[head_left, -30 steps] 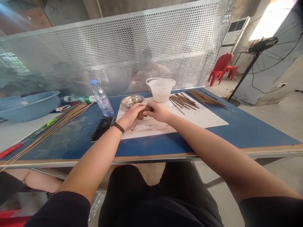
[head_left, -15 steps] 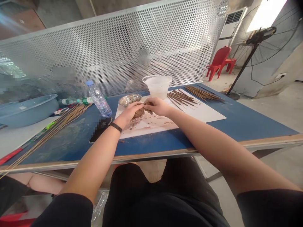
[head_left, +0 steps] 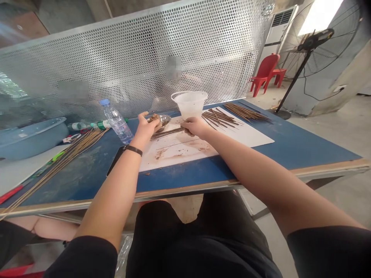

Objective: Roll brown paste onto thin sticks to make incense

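My left hand (head_left: 145,128) is over the shiny metal bowl (head_left: 165,120), its fingers curled round a lump of brown clay-like paste (head_left: 156,117). To its right, my right hand (head_left: 194,127) is closed low over the white board (head_left: 246,136), with brown smears on its fingers. What its fingertips hold, if anything, is hidden. Thin dark sticks (head_left: 168,133) lie between my hands, their right ends close to my right fingertips. A single thin stick (head_left: 176,145) lies nearer me among brown crumbs and smears.
Behind my right hand stands a translucent white bucket (head_left: 190,104). Brown-coated sticks (head_left: 220,117) lie right of it, with another bundle (head_left: 246,112) beyond. At left are a water bottle (head_left: 117,121), a phone (head_left: 115,158), long bare sticks (head_left: 69,154) and a blue basin (head_left: 34,135). A perforated metal screen (head_left: 121,65) borders the table.
My hands, together before, have moved apart. The left has carried the brown lump left and up to the bowl; the right has shifted slightly right. Sticks under them have come into sight.
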Available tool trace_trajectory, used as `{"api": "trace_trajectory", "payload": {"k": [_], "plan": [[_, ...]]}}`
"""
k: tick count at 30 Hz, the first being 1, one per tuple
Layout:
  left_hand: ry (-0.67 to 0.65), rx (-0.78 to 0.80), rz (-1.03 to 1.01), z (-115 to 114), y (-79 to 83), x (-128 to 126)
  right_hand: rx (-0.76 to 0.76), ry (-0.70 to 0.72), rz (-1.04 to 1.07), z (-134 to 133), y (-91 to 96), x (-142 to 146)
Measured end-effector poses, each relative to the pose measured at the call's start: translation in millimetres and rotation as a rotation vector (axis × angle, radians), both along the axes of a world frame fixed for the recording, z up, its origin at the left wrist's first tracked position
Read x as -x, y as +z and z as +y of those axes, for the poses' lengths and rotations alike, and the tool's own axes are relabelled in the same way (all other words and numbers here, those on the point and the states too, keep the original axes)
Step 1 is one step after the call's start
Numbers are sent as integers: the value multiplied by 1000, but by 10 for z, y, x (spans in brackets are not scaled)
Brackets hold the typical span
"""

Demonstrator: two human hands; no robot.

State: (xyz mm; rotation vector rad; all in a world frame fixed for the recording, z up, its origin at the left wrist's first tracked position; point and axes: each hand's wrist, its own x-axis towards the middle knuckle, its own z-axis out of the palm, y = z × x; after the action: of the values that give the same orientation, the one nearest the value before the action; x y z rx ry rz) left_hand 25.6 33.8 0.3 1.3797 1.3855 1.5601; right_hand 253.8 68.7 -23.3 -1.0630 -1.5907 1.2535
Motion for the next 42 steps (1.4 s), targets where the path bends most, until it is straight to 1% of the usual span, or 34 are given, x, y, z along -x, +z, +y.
{"api": "trace_trajectory", "payload": {"k": [2,3,5,8,12,15,17,19,20,21,23,25,26,28,31,34,36,38,40,42], "plan": [[173,-65,278,63,4,71,35,39,-22,-8,-23,36],[238,-72,393,97,-1,106,50,55,-36,-9,-34,43],[300,-34,510,154,-17,164,56,89,-73,-14,-48,40],[264,34,537,166,-30,192,38,95,-128,-38,-39,10],[216,-6,563,35,-27,95,-4,118,-168,-77,-22,-15],[101,-22,587,-85,-49,-34,-62,127,-201,-95,-24,10],[-31,57,536,-135,-79,-115,-139,74,-229,-118,-7,41],[-171,174,439,-162,-110,-178,-241,17,-248,-162,35,72],[-236,222,389,-171,-122,-201,-269,14,-242,-190,62,85],[-290,253,345,-177,-130,-219,-260,34,-219,-220,90,96],[-355,271,283,-187,-140,-240,-137,122,-126,-276,136,111],[-362,248,250,-190,-146,-245,16,207,-27,-312,158,120],[-354,227,244,-187,-150,-244,65,232,8,-319,157,123],[-339,198,228,-172,-159,-238,78,264,39,-315,140,123],[-334,213,148,-145,-168,-233,-54,264,-47,-280,94,106],[-332,258,47,-153,-156,-244,-220,207,-172,-231,54,78],[-363,294,-24,-181,-140,-262,-338,185,-223,-199,36,64],[-424,329,-77,-220,-129,-286,-443,166,-276,-175,26,61],[-469,349,-89,-255,-126,-316,-497,149,-317,-159,18,68],[-466,354,-68,-276,-132,-343,-503,151,-319,-146,6,79]]}}
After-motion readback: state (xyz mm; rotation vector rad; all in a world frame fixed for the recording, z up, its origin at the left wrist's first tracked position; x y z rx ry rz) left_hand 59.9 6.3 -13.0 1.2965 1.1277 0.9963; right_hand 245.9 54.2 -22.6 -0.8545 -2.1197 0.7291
